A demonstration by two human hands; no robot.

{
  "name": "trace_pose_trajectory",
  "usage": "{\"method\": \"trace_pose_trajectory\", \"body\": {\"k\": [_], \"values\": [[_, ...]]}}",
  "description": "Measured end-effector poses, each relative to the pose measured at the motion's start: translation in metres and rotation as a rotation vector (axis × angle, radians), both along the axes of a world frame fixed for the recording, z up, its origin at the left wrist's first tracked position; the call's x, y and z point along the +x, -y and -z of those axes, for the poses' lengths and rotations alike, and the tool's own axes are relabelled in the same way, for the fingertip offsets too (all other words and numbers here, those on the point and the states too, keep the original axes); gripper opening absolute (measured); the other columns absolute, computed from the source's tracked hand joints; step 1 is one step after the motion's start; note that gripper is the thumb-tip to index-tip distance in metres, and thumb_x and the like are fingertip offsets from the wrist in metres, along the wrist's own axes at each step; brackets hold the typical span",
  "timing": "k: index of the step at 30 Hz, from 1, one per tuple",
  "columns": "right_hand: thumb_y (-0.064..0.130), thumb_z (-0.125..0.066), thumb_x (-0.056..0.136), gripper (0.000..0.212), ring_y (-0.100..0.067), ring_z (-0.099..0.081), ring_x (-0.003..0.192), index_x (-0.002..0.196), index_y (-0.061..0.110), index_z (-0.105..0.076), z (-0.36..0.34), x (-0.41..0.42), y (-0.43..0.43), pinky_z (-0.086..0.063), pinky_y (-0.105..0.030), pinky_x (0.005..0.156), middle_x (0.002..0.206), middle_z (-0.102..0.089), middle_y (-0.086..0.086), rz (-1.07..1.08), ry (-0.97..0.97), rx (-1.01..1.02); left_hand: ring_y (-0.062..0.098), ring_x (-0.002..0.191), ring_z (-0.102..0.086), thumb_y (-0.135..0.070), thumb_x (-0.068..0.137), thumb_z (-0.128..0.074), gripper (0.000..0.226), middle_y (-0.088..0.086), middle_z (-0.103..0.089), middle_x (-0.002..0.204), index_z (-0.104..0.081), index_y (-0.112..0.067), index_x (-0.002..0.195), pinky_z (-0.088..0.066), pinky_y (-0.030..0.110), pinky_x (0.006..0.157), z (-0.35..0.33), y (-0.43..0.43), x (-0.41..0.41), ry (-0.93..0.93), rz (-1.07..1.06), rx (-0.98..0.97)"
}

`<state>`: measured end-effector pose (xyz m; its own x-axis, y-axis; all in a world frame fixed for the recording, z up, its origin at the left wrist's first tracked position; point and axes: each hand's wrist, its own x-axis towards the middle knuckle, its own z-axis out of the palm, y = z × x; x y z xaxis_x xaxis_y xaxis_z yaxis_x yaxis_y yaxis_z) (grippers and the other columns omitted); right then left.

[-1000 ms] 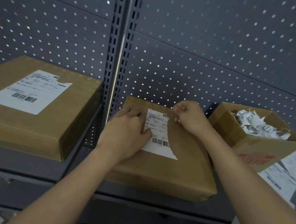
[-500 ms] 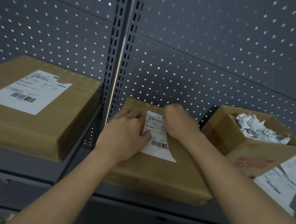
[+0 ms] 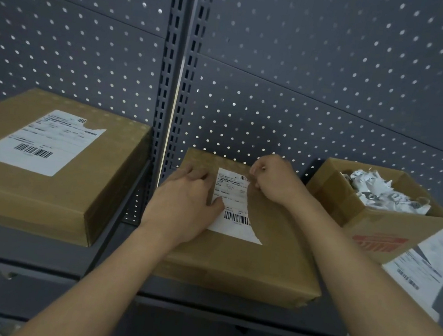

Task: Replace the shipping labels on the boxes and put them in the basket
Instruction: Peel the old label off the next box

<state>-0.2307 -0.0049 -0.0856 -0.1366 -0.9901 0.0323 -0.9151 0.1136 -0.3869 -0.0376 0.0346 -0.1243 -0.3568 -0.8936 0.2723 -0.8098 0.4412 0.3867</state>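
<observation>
Head view, looking down at a grey shelf [image 3: 20,251] backed by a pegboard wall [image 3: 310,81].

Presses down on the middle box [image 3: 258,263] with the left hand [image 3: 184,208]: palm flat on the cardboard top, fingers straight and relaxed, thumb tip resting on the left edge of the label [image 3: 233,211]. Grips nothing with that hand.

Pinches the label at its upper right corner with the right hand [image 3: 275,180], fingers curled tight, thumb and forefinger closed on the paper. Cannot tell how far that corner stands off the cardboard. Along the label's right side, a ragged curved edge with bare brown board beside it.

Middle box flat on the shelf, just right of the slotted post [image 3: 176,77].

Left of the post, well apart: 1 larger left box [image 3: 41,200], lying flat, bearing a second label [image 3: 40,141] with a notch torn from its top edge and a barcode low down.

Right of the middle box, near the right wrist: 1 open carton [image 3: 375,233] filled with crumpled paper [image 3: 380,191], red print on its front. Past it, at the right edge, printed sheets [image 3: 414,275] with barcodes.
</observation>
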Motion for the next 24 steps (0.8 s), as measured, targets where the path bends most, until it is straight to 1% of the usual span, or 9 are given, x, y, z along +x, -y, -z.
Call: {"method": "trace_pose_trajectory", "body": {"k": [3,5,7,9,11,14,17,19,24], "values": [[0.007,-0.044,0.093,0.018,-0.027,-0.058,0.089,0.092,0.007,-0.062,0.003,0.012,0.000,-0.053,-0.039,0.079,0.104,-0.058,-0.012,-0.043,-0.136,0.011,0.017,0.136,-0.034,-0.046,0.095,-0.046,0.050,-0.005,-0.050,0.141,-0.054,-0.019,0.136,-0.035,0.033,0.106,0.000,0.000,0.000,-0.010,0.002,0.005],[0.003,-0.044,0.094,0.010,-0.024,-0.052,0.085,0.092,0.005,-0.054,0.006,0.021,-0.004,-0.042,-0.033,0.063,0.104,-0.052,-0.010,-0.062,-0.274,0.004,0.017,0.135,-0.035,-0.046,0.095,-0.046,0.050,-0.005,-0.050,0.141,-0.054,-0.020,0.136,-0.035,0.032,0.106,0.000,0.000,0.000,-0.010,0.000,0.008],[0.002,-0.044,0.094,0.011,-0.025,-0.049,0.089,0.099,0.006,-0.053,0.006,0.030,-0.008,-0.030,-0.032,0.062,0.105,-0.048,-0.009,-0.063,-0.399,-0.029,0.017,0.135,-0.035,-0.045,0.095,-0.046,0.050,-0.004,-0.049,0.142,-0.054,-0.019,0.136,-0.034,0.032,0.106,0.000,0.001,-0.001,-0.004,-0.004,0.007],[0.001,-0.043,0.095,0.014,-0.025,-0.050,0.094,0.104,0.005,-0.053,0.005,0.033,-0.011,-0.028,-0.034,0.065,0.105,-0.046,-0.008,-0.058,-0.458,-0.039,0.017,0.136,-0.034,-0.045,0.095,-0.046,0.050,-0.004,-0.050,0.142,-0.054,-0.018,0.136,-0.034,0.032,0.107,0.000,0.001,-0.001,0.003,-0.005,0.004],[0.001,-0.044,0.093,0.008,-0.023,-0.046,0.089,0.091,0.007,-0.048,0.004,0.033,-0.009,-0.030,-0.034,0.066,0.100,-0.042,-0.007,-0.060,-0.438,-0.013,0.017,0.137,-0.032,-0.046,0.095,-0.046,0.051,-0.004,-0.050,0.141,-0.054,-0.018,0.136,-0.033,0.032,0.108,0.001,0.001,-0.001,0.009,-0.005,0.004],[0.000,-0.047,0.092,0.020,-0.026,-0.053,0.083,0.074,0.009,-0.047,0.005,0.024,0.001,-0.038,-0.032,0.064,0.095,-0.051,-0.009,-0.096,-0.280,0.035,0.018,0.136,-0.034,-0.047,0.094,-0.046,0.050,-0.004,-0.051,0.139,-0.055,-0.018,0.134,-0.035,0.033,0.106,0.002,0.002,-0.001,0.010,-0.012,0.005],[0.004,-0.045,0.095,0.021,-0.023,-0.058,0.090,0.085,0.008,-0.064,0.003,0.009,0.002,-0.042,-0.027,0.072,0.096,-0.061,-0.007,-0.077,-0.046,0.002,0.018,0.136,-0.035,-0.047,0.094,-0.046,0.051,-0.004,-0.051,0.139,-0.055,-0.018,0.134,-0.036,0.034,0.106,0.002,0.003,-0.001,0.012,-0.012,0.005],[0.003,-0.044,0.096,0.023,-0.018,-0.055,0.094,0.096,0.007,-0.067,0.001,0.001,0.000,-0.040,-0.025,0.078,0.102,-0.062,-0.006,-0.018,0.015,-0.041,0.018,0.137,-0.033,-0.047,0.094,-0.045,0.051,-0.005,-0.050,0.140,-0.054,-0.018,0.135,-0.034,0.034,0.107,0.002,0.002,-0.001,0.014,-0.010,0.010],[0.002,-0.046,0.092,0.022,-0.024,-0.055,0.101,0.084,0.014,-0.062,0.003,0.004,0.000,-0.048,-0.036,0.087,0.107,-0.061,-0.010,-0.030,-0.077,-0.019,0.018,0.141,-0.030,-0.046,0.095,-0.046,0.052,-0.005,-0.049,0.143,-0.053,-0.018,0.137,-0.032,0.034,0.110,0.001,0.001,-0.001,0.008,-0.010,0.019]]}}
